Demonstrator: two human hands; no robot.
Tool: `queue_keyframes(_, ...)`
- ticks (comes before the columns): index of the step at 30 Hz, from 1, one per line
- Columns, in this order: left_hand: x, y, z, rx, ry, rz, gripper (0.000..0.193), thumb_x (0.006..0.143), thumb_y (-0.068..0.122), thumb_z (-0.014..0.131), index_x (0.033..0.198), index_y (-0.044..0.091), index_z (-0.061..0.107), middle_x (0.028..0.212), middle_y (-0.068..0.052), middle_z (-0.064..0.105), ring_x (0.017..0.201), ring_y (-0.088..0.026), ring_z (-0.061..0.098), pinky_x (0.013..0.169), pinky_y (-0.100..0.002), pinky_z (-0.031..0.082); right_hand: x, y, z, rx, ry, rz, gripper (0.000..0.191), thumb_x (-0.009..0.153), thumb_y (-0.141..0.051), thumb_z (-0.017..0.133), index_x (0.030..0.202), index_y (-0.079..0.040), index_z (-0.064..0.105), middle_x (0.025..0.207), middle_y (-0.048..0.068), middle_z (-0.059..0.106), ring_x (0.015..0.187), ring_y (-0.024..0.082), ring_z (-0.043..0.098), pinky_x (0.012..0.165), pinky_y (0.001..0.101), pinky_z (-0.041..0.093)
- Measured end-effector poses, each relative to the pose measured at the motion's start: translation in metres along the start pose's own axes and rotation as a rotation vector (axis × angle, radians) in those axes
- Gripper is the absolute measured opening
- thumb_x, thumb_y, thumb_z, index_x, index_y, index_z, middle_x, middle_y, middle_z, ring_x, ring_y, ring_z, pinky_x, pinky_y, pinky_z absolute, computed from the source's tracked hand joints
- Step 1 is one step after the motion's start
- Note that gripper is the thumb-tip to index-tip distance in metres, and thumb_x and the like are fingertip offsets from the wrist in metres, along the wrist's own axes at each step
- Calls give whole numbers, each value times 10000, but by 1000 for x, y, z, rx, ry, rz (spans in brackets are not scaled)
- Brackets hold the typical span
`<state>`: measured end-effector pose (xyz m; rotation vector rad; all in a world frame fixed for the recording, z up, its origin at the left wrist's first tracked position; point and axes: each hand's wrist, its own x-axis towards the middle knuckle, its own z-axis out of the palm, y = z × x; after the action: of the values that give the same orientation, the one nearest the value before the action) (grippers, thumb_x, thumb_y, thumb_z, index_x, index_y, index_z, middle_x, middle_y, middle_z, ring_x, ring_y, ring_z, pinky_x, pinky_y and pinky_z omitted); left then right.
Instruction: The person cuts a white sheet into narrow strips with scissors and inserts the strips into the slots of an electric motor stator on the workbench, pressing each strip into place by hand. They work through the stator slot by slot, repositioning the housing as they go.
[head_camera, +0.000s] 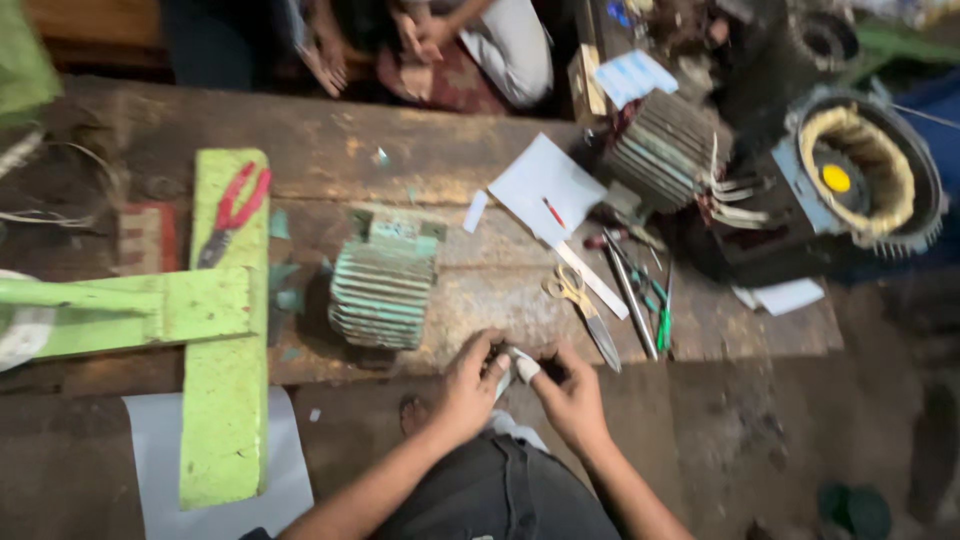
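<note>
Seated at a worn wooden workbench (400, 150), a person pinches a small folded white paper strip (520, 368) between both hands, left hand (470, 385) and right hand (570, 395) gripping opposite ends to keep it taut, beside scissors (580, 300) and a green finned motor housing (385, 285).

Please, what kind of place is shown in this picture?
Probably a small repair workshop for electric motors. An opened motor with bare windings stands at the right, a green finned motor casing lies on the worn wooden boards, and scissors and red-handled pliers lie nearby.
</note>
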<state>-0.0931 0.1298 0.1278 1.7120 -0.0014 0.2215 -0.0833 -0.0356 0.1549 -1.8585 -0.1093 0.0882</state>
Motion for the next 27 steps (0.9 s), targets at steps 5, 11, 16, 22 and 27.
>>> queue_keyframes(5, 7, -2, -3, 10, -276, -96, 208, 903, 210, 734, 1012, 37, 693, 967, -111, 688, 864, -277, 718, 734, -381, 574, -14, 8, -19, -229, 58, -19, 145, 865, -12, 696, 1002, 6, 741, 912, 39, 722, 810, 81, 688, 722, 254, 556)
queue_keyframes(11, 25, -15, 25, 111, -224, 147, 164, 827, 18, 617, 977, 17, 683, 967, -147, 689, 935, -363, 669, 816, -421, 538, -9, 30, -27, 190, -1, 135, 79, 934, -33, 704, 1005, -21, 670, 1011, 54, 715, 927, 77, 654, 824, 251, 535)
queue_keyframes(16, 69, -60, 59, 306, -245, 406, 159, 851, -11, 572, 960, 11, 686, 984, -154, 651, 993, -344, 639, 850, -431, 528, 46, 65, -45, -515, 52, -224, 259, 846, -30, 712, 1104, -36, 698, 1029, 137, 700, 974, 306, 675, 892, 373, 532)
queue_keyframes(22, 87, -100, 90, 1016, -346, 574, 156, 854, 118, 597, 953, 62, 704, 1008, -95, 628, 1045, -294, 596, 869, -419, 503, 112, 78, -58, -947, 172, -213, 536, 734, -76, 752, 1244, 5, 609, 1101, 225, 642, 1003, 463, 602, 851, 520, 494)
queue_keyframes(27, 49, -116, 80, 953, -301, 496, 208, 877, 174, 613, 1030, 69, 705, 1167, -104, 624, 1205, -303, 551, 1006, -423, 459, 106, 92, -44, -706, -46, -14, 249, 938, -135, 627, 1174, -59, 643, 1109, 223, 689, 1053, 441, 655, 890, 505, 530)
